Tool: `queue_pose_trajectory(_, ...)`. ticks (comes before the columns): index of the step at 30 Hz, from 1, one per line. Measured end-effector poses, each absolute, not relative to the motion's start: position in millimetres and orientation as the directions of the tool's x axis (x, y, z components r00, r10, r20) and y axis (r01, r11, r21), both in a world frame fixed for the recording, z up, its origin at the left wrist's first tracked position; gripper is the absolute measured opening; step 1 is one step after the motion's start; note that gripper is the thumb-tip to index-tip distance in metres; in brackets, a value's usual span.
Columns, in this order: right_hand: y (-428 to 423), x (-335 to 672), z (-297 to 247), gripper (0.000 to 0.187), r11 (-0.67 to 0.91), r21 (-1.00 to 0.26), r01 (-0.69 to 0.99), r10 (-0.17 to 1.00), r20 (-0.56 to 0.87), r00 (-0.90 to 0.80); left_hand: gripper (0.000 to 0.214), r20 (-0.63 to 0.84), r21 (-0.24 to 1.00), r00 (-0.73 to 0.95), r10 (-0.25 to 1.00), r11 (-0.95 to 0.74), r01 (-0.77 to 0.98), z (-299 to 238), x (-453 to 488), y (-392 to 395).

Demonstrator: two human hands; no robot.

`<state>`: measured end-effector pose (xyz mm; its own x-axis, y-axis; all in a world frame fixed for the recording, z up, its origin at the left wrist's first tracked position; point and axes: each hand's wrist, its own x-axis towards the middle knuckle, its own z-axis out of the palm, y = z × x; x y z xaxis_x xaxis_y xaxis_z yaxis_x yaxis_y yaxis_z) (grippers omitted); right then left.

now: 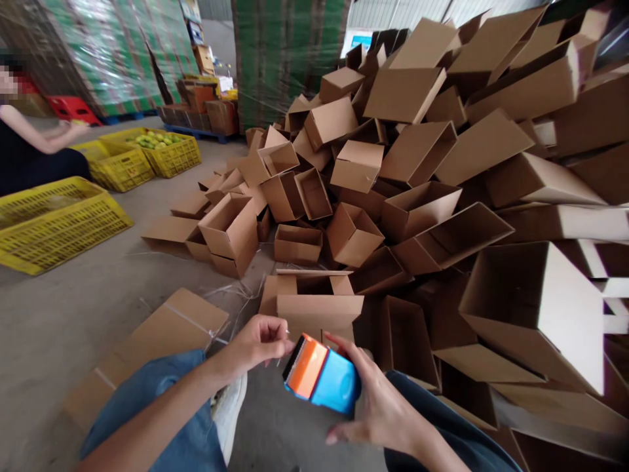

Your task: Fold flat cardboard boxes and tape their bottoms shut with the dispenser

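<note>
My right hand (381,403) holds a blue and orange tape dispenser (322,377) just above my knees, fingers curled round its blue body. My left hand (258,341) is pinched at the dispenser's orange end, thumb and fingers pressed together on what looks like the clear tape end, too thin to make out. An open cardboard box (314,305) with raised flaps stands on the floor right in front of my hands. My blue jeans (162,406) and a white shoe (228,410) show below.
A big heap of open cardboard boxes (442,164) fills the middle and right. Flattened cardboard (167,334) lies at my left. Yellow plastic crates (54,219) sit on the concrete floor at left, one holding green fruit (154,139). A seated person (29,147) is at far left. Wrapped pallets (285,52) stand behind.
</note>
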<state>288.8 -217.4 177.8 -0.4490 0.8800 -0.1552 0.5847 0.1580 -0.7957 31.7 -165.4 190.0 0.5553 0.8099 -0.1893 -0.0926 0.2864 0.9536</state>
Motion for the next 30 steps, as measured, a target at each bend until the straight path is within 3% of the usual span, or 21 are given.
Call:
queue_pose_trajectory(6, -214.5, 285.8, 177.4, 0.06, 0.212, -0.748, 0.629, 0.918, -0.068, -0.39, 0.05, -0.185, 0.968, 0.481, 0.857, 0.245, -0.063, 191.9, 31.1, -161.3)
queue_pose_trajectory(8, -213.9, 288.8, 181.7, 0.06, 0.211, -0.753, 0.624, 0.918, -0.066, -0.391, 0.049, -0.187, 0.965, 0.485, 0.854, 0.252, -0.072, 193.4, 27.7, -160.2)
queue_pose_trajectory(12, -211.3, 295.2, 200.7, 0.077, 0.193, -0.78, 0.596, 0.922, -0.064, -0.383, 0.049, -0.162, 0.96, 0.511, 0.844, 0.256, -0.117, 198.4, 22.6, -158.1)
queue_pose_trajectory(18, -203.6, 302.0, 230.9, 0.051, 0.218, -0.8, 0.558, 0.919, -0.024, -0.394, 0.051, -0.163, 0.95, 0.51, 0.844, 0.274, -0.151, 203.2, 25.6, -154.1)
queue_pose_trajectory(24, -205.0, 303.1, 233.8, 0.055, 0.222, -0.789, 0.572, 0.923, -0.02, -0.385, 0.051, -0.156, 0.942, 0.518, 0.841, 0.284, -0.178, 206.3, 27.0, -156.1)
queue_pose_trajectory(27, -211.9, 322.7, 214.0, 0.081, 0.171, -0.784, 0.597, 0.95, -0.029, -0.31, 0.05, -0.126, 0.933, 0.474, 0.871, 0.267, -0.242, 212.5, 15.7, -151.4)
queue_pose_trajectory(30, -221.2, 354.8, 192.3, 0.107, 0.102, -0.867, 0.488, 0.986, 0.024, -0.162, 0.052, -0.045, 0.94, 0.329, 0.943, 0.151, -0.305, 218.5, -6.6, -141.0)
